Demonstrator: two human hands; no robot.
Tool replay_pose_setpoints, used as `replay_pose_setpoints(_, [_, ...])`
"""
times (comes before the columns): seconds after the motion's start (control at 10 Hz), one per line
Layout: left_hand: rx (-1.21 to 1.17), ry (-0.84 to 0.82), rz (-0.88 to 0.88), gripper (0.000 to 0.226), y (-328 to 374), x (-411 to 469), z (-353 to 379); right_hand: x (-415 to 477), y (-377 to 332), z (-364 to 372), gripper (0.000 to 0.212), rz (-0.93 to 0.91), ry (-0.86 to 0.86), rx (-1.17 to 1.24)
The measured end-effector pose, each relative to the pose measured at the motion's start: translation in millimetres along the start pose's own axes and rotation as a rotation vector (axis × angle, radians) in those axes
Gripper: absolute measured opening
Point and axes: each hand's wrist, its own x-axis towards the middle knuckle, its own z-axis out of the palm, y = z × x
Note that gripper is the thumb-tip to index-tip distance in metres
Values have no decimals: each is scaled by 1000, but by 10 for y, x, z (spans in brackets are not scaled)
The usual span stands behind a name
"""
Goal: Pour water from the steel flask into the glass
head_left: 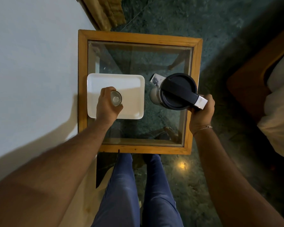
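Hand (202,112) around smooth steel flask (175,91)

I count one clear drinking glass (116,98), one steel flask with a dark lid (174,91), one white rectangular plastic tray (129,82), one wood-framed glass-topped bench (134,36), and my two hands.

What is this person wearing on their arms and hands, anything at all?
Both forearms are bare, with no sleeves in view and no gloves. The right hand has a thin pale thread or bracelet round the wrist. The left hand and its wrist carry nothing visible.
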Motion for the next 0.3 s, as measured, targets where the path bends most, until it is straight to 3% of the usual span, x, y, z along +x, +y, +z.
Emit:
replay_pose_setpoints(0.1, [43,-23,17,68,15,14,-35,-35,-30,-10,30,-9,-43,-15])
replay_pose_setpoints(0.2, [177,-39,56,98,86,5,-213,-9,-157,-53,26,89,-138,90])
replay_pose_setpoints(0.3, [266,63,67,116,164,-183,-393,-45,-392,-143,44,131,-225,29])
